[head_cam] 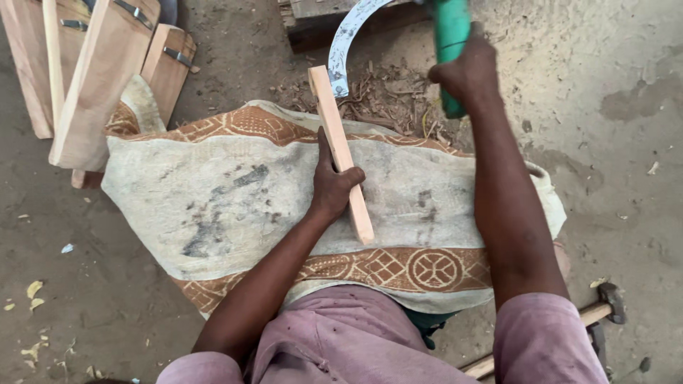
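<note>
The wooden strip (340,153) lies across a patterned cloth (213,185) spread over the seated person's lap, its far end pointing away from the body toward a heap of wood shavings (384,96) on the dirt floor. The shavings suggest that trimming is under way. The strip's near portion looks smooth and even; whether the far end needs more cuts cannot be told.

Left hand (333,186): forearm extended forward, fingers wrapped around the strip at about mid-length, thumb along its left edge, pinning it against the cloth.

Right hand (466,71): arm raised and extended, fist closed around the green handle (451,43) of a curved blade (348,43). The blade arcs to the left, and its tip sits at or just beside the strip's far end; actual contact cannot be confirmed.

Several wooden boards (99,78) with metal fittings lean at the upper left. A hammer (605,306) lies on the floor by the right knee.
</note>
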